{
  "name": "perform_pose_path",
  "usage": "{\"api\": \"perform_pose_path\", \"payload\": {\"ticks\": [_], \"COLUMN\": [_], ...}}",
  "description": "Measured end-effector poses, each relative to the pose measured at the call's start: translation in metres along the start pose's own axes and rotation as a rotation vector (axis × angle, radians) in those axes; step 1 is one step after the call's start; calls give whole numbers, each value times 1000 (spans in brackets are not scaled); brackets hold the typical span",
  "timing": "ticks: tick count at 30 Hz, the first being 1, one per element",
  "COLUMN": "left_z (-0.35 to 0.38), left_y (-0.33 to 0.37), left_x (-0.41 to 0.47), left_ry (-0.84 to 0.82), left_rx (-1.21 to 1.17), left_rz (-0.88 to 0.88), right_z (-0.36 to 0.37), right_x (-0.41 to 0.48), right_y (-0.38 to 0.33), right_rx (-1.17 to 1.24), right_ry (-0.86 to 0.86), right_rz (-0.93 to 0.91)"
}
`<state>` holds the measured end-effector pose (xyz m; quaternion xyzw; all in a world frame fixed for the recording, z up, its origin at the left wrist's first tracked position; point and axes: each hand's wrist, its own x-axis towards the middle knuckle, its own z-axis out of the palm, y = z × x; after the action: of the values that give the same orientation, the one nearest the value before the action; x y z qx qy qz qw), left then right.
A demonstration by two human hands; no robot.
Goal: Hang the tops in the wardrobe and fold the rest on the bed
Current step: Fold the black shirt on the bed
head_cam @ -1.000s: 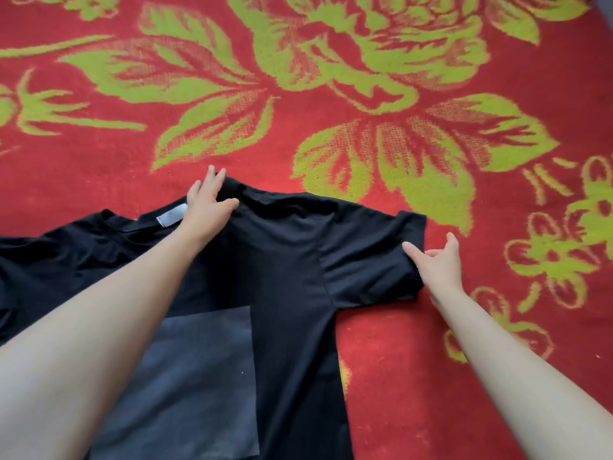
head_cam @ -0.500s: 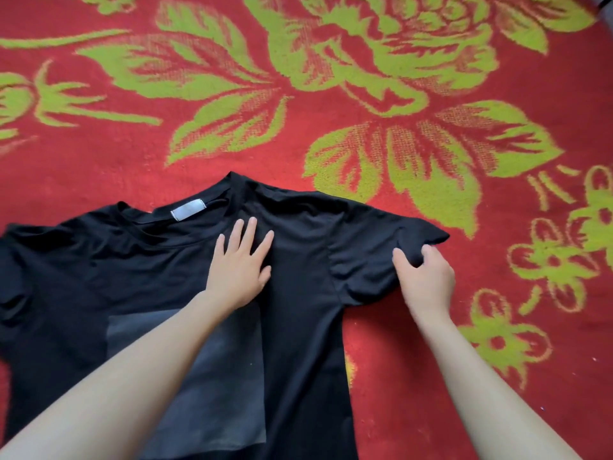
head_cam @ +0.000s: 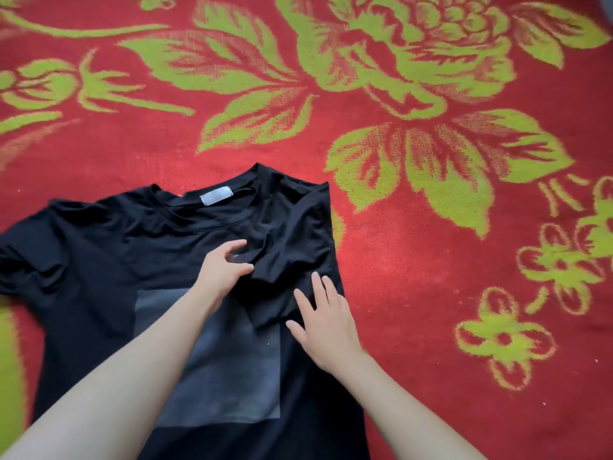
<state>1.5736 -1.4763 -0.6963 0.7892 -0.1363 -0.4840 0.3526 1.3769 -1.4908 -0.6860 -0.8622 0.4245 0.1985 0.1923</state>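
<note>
A black T-shirt (head_cam: 99,260) with a grey square print and a white neck label lies spread on the red bedcover. Its right sleeve (head_cam: 292,244) is folded inward over the chest. My left hand (head_cam: 224,267) rests on the chest beside the folded sleeve, fingers loosely bent and touching the cloth. My right hand (head_cam: 326,323) lies flat with straight fingers on the shirt's right side, just below the folded sleeve.
The red bedcover (head_cam: 431,293) with large green flower patterns fills the view around the shirt. The shirt's left sleeve (head_cam: 26,257) lies crumpled near the left edge of the view.
The right sleeve, which stuck out to the right, has been folded in over the chest. My right hand let go of it and now lies flat; my left hand shifted slightly.
</note>
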Motion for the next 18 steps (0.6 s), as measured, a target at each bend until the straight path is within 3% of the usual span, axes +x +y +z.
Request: {"api": "perform_pose_path", "payload": {"ticks": [3, 6, 11, 14, 16, 18], "left_z": [-7, -20, -32, -43, -59, -92], "left_y": [-6, -12, -18, -24, -31, -42], "left_x": [7, 13, -3, -13, -18, -22], "left_ry": [246, 346, 97, 71, 240, 544], "left_rx": [-20, -32, -272, -195, -74, 74], "left_rz": [50, 51, -150, -108, -35, -26], "right_z": [18, 19, 8, 5, 10, 14], "right_x": [-3, -5, -7, -2, 3, 8], "right_y": [16, 21, 9, -11, -23, -39], "right_rx": [-93, -125, -136, -163, -190, -194], "right_ry": [6, -10, -46, -9, -41, -68], "right_rz": [-38, 19, 67, -29, -84, -73]}}
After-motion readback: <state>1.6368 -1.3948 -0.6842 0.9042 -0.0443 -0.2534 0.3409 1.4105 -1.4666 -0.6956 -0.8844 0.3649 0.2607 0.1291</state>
